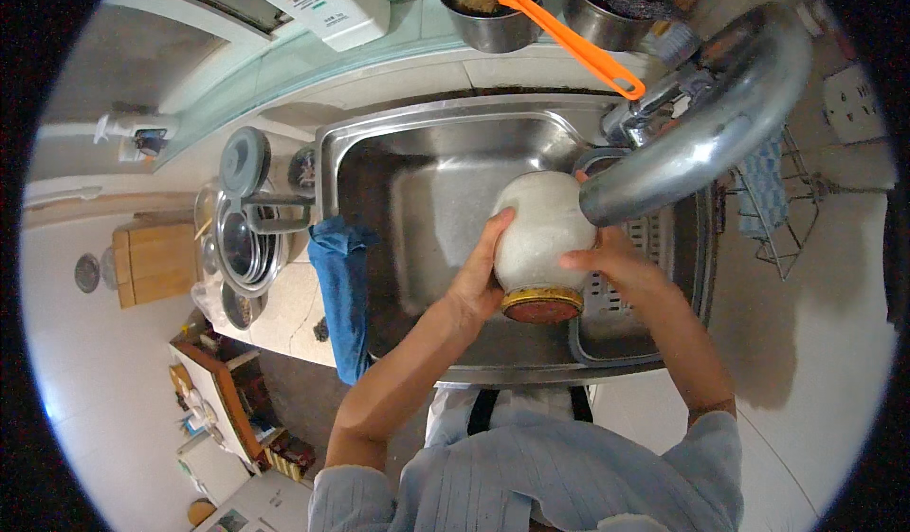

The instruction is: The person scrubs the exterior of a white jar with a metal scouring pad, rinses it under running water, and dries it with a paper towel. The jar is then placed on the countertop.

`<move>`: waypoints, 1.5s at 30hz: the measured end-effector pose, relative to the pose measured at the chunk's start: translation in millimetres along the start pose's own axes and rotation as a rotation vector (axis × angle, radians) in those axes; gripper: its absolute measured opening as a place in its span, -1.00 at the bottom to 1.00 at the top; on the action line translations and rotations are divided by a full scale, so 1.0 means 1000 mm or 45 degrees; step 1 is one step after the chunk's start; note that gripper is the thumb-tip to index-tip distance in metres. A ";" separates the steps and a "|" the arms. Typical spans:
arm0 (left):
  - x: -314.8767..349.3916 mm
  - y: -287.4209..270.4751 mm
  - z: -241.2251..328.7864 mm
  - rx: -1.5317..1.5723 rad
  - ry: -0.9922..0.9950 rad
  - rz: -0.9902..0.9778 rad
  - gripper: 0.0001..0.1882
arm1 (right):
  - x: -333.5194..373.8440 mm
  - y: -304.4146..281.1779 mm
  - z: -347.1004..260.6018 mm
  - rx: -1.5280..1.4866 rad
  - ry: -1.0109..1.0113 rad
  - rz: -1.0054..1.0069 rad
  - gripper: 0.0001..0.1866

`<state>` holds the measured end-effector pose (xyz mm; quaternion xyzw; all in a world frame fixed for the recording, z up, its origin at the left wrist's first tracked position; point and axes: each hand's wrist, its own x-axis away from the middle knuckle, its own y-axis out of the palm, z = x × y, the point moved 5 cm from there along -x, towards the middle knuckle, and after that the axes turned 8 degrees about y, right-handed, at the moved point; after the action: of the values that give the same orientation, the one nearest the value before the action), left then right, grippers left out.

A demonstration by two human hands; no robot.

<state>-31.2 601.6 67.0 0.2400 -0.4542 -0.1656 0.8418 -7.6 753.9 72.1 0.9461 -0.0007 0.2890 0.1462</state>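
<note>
Over the stainless steel sink I hold a large, rounded jar (542, 224) with a whitish body. It lies tilted, its gold-rimmed, reddish lid (542, 306) pointing toward me. My left hand (482, 265) grips the jar's left side, thumb along its wall. On the right side my right hand (616, 259) is wrapped round it, with the thumb pressed on the front; some of its fingers are hidden behind the jar and the faucet. The thick metal faucet (701, 138) reaches in from the upper right, its end close beside the jar.
A blue cloth (343, 295) hangs over the left rim of the sink (417, 376). A grey-rimmed drain basket (621, 350) sits in its right side. Behind stand a white bottle (318, 1), two metal pots and an orange-handled brush (578, 48). Stacked pans (248, 247) are at left, a wire rack (782, 205) at right.
</note>
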 end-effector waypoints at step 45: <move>-0.025 -0.005 -0.020 0.136 0.129 -0.048 -0.22 | -0.033 -0.010 -0.008 0.570 -0.426 0.304 -0.28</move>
<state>-28.0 615.2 37.8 0.3013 -0.4145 -0.1445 0.8465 -38.1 763.3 57.3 0.9825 -0.0724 0.1374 -0.1032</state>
